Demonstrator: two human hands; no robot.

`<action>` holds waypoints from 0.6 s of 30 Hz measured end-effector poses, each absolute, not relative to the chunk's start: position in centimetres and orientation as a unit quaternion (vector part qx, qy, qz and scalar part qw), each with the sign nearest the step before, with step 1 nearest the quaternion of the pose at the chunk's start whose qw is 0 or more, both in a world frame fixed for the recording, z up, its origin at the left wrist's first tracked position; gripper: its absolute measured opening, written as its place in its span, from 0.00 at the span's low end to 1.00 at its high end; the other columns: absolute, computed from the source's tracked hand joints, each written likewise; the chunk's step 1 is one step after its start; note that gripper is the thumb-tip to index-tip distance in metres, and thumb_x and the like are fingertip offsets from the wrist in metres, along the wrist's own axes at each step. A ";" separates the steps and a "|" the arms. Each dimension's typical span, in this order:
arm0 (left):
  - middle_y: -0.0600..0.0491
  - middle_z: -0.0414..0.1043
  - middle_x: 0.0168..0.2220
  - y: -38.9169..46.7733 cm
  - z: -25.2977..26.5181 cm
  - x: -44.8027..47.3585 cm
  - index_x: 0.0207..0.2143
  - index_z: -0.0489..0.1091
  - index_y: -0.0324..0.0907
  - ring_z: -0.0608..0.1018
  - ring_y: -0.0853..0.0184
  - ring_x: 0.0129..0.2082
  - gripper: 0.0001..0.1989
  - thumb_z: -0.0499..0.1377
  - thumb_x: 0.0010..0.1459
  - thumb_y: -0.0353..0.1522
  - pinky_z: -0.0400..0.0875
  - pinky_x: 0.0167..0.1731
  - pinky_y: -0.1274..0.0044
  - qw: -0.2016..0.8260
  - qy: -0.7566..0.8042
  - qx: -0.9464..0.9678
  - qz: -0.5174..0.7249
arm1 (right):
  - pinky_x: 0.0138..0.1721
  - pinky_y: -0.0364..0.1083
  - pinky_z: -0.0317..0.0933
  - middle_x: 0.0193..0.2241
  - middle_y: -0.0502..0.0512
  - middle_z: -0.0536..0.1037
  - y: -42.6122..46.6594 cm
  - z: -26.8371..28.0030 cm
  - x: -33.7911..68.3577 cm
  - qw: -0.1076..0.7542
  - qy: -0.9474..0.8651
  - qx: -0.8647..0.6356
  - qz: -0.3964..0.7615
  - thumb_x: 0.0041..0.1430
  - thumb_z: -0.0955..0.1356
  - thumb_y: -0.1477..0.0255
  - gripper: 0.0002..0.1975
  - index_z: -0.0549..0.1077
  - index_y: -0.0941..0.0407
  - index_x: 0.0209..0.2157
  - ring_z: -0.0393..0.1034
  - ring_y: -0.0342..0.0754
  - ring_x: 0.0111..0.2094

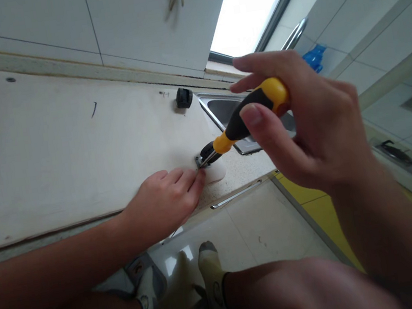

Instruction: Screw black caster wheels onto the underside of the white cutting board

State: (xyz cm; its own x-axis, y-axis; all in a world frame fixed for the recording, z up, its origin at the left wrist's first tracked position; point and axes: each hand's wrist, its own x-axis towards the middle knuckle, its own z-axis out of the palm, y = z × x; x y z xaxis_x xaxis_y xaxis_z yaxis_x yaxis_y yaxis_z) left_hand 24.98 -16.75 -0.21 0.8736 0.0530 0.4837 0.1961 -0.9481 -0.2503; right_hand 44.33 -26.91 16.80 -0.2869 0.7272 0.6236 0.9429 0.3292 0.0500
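My right hand (312,113) grips a yellow-and-black screwdriver (243,120) by its handle. Its metal shaft slants down to the left, and the tip meets the metal plate of a black caster wheel (208,152) near the end of a long pale board (73,148). My left hand (169,196) rests on the board's near edge, fingers closed together, with the fingertips right beside the plate and the screwdriver tip. Whatever those fingertips pinch, if anything, is hidden. A second black caster wheel (184,98) is at the far corner of the board.
The board lies along a speckled countertop (242,172) against a tiled wall. Past its end is a steel sink (218,108), with a faucet (294,34) and a blue object (315,58) behind. A stove (399,152) stands at the right. My socked feet are below.
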 end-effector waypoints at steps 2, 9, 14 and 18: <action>0.45 0.81 0.39 -16.7 -0.3 25.0 0.62 0.75 0.32 0.82 0.59 0.36 0.18 0.62 0.72 0.26 0.67 0.30 0.68 0.146 -0.063 -0.956 -0.245 | 0.34 0.47 0.72 0.44 0.51 0.86 -26.7 16.4 44.5 0.305 -0.780 -0.526 -0.149 0.75 0.69 0.59 0.16 0.79 0.48 0.58 0.80 0.46 0.34; 0.45 0.82 0.40 -16.8 -0.2 25.0 0.61 0.76 0.31 0.82 0.58 0.36 0.19 0.64 0.70 0.26 0.69 0.30 0.66 0.146 -0.063 -0.957 -0.245 | 0.26 0.48 0.54 0.26 0.47 0.75 -25.7 14.7 44.1 0.376 -0.715 -0.521 -0.273 0.67 0.76 0.49 0.19 0.76 0.48 0.33 0.62 0.44 0.25; 0.44 0.82 0.42 -16.7 -0.1 24.9 0.62 0.75 0.32 0.82 0.58 0.36 0.19 0.63 0.71 0.27 0.70 0.31 0.66 0.146 -0.061 -0.960 -0.231 | 0.28 0.50 0.48 0.26 0.48 0.73 -25.6 14.9 43.4 0.395 -0.691 -0.504 -0.336 0.69 0.75 0.57 0.18 0.72 0.51 0.30 0.63 0.45 0.27; 0.43 0.83 0.43 -16.8 -0.4 25.0 0.66 0.74 0.31 0.83 0.57 0.37 0.23 0.62 0.71 0.28 0.70 0.31 0.66 0.153 -0.066 -0.959 -0.231 | 0.30 0.50 0.52 0.27 0.49 0.74 -25.0 14.8 43.2 0.363 -0.688 -0.509 -0.368 0.70 0.75 0.58 0.17 0.73 0.52 0.32 0.63 0.44 0.28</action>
State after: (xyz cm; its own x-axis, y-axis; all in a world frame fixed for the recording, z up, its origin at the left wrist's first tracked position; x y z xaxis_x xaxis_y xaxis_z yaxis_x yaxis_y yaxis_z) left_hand 24.99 -16.78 -0.36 0.8845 0.0557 0.4631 0.1974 -0.9443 -0.2634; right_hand 43.23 -25.02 14.80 -0.2185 0.4329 0.8746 0.9677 0.2117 0.1370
